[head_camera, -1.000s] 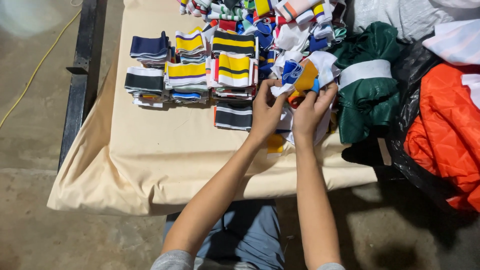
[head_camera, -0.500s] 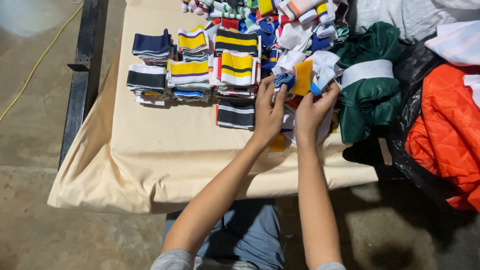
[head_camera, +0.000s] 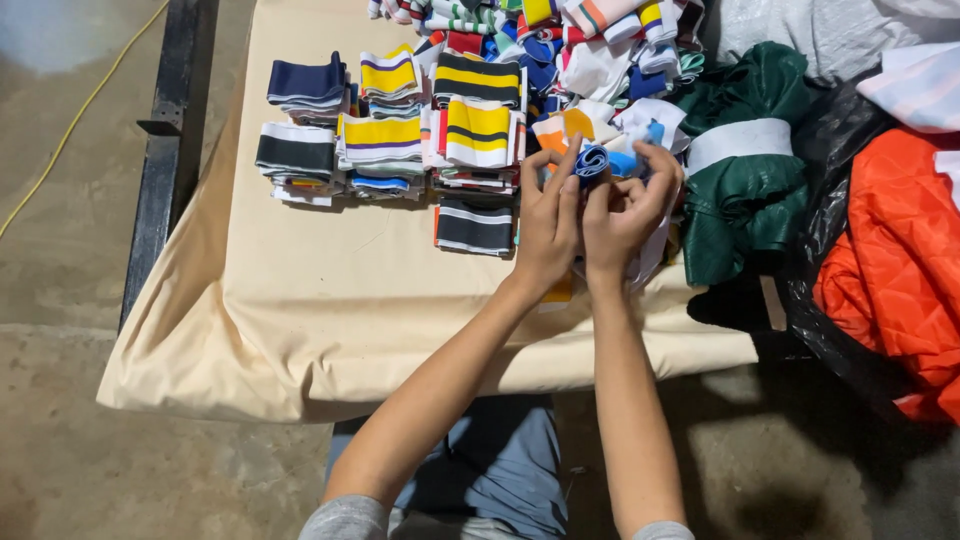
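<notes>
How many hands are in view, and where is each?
2. The left hand and right hand meet over the table's right side, together gripping a blue rolled band. No other person's hands show.

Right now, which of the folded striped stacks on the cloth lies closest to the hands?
The black stack with thin white stripes, lying alone in front of the other piles, just left of the left hand. The others sit farther back.
</notes>
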